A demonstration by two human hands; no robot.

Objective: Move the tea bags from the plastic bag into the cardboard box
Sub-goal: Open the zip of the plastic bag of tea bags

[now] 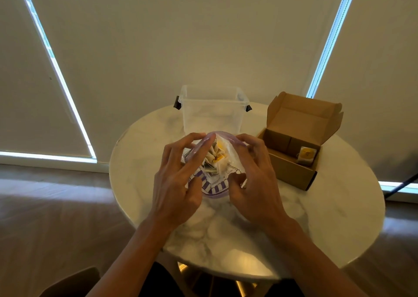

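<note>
I see the round marble table (pixel 316 217); at two o'clock the open cardboard box (pixel 291 161) holds one tea bag (pixel 306 155). My left hand (pixel 178 181) and right hand (pixel 253 181) grasp the plastic bag (pixel 214 183), centre, tea bags (pixel 217 156) inside.

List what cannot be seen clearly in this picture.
Head view:
- Count of tea bags in the plastic bag: bunched, covered by both hands.
- Floor of the cardboard box: hidden by its near wall.
- Print on the boxed tea bag tag: too small.

Clear plastic bin (pixel 212 109) on marble table (pixel 339 217).
</note>
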